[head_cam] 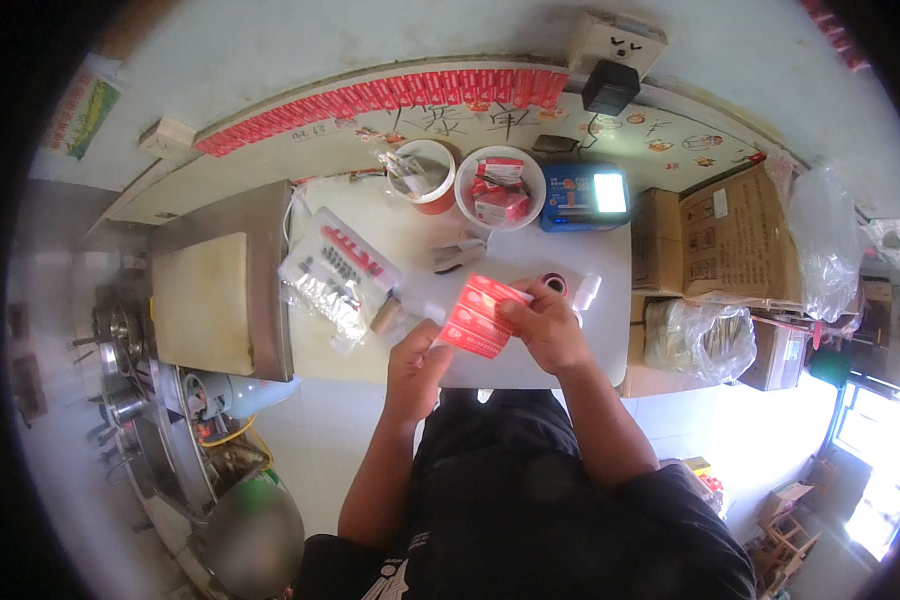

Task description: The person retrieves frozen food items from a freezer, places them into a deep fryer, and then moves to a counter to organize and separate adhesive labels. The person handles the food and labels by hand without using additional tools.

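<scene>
Both hands hold a red printed paper sheet [481, 315] above the near part of a pale table [510, 367]. My left hand [418, 367] pinches its lower left corner, while my right hand [549, 326] grips the right side with thumb and fingers. Just beyond the sheet lies a dark and silvery object [456, 255], its kind unclear. A roll of tape [553, 283] and a small white plastic piece [586, 291] are beside my right hand. Left of the sheet are a clear plastic bag [330, 300] and a brown roll [387, 315].
Behind stand a white tub with packets [418, 176], a white bucket [499, 187] of red packs and a blue device [585, 196] with a lit screen. A board [202, 304] lies left; cardboard boxes [742, 232] stand right. Red cards [390, 96] line the wall.
</scene>
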`<state>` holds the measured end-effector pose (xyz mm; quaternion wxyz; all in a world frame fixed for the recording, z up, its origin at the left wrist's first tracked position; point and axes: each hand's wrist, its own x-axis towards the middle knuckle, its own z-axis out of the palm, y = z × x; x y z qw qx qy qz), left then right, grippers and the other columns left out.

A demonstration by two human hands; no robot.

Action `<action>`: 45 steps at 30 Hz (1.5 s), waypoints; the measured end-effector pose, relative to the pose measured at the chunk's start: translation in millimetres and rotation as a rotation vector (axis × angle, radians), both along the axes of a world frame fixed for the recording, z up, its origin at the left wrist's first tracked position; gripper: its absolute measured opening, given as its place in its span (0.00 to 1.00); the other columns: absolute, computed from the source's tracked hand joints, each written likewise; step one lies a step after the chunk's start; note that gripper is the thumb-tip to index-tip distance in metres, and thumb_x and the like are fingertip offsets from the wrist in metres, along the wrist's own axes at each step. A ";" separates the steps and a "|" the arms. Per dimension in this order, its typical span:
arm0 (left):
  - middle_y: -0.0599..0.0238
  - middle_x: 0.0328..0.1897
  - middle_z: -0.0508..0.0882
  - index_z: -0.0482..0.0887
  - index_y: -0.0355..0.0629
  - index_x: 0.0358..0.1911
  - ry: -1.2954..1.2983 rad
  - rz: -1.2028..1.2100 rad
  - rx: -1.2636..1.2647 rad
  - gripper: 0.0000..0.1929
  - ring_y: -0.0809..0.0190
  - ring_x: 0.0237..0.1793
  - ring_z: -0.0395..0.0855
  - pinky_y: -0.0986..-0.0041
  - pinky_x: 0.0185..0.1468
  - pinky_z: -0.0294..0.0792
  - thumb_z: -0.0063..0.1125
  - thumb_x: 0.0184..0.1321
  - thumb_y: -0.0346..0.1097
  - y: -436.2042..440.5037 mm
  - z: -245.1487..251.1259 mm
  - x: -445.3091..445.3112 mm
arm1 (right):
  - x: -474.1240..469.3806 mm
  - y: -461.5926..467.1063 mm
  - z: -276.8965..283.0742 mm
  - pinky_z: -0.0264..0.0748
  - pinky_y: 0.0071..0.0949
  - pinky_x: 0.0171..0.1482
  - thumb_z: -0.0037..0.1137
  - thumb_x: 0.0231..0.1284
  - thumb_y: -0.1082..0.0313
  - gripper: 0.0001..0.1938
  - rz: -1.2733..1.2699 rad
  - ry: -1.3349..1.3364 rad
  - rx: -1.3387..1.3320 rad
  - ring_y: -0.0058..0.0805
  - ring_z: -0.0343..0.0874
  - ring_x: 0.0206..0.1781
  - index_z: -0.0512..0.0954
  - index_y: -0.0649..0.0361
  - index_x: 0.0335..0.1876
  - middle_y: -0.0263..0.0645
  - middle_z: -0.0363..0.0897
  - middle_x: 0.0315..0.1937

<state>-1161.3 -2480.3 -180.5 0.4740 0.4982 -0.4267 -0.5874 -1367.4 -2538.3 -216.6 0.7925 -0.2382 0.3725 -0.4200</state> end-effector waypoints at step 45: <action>0.57 0.48 0.84 0.76 0.41 0.53 0.288 0.297 0.121 0.13 0.66 0.46 0.83 0.74 0.50 0.75 0.56 0.66 0.26 26.6 17.3 15.0 | 0.2 23.6 96.9 0.73 0.39 0.56 0.68 0.48 0.69 0.24 0.205 1.000 -1.394 0.43 0.77 0.56 0.78 0.57 0.55 0.45 0.77 0.53</action>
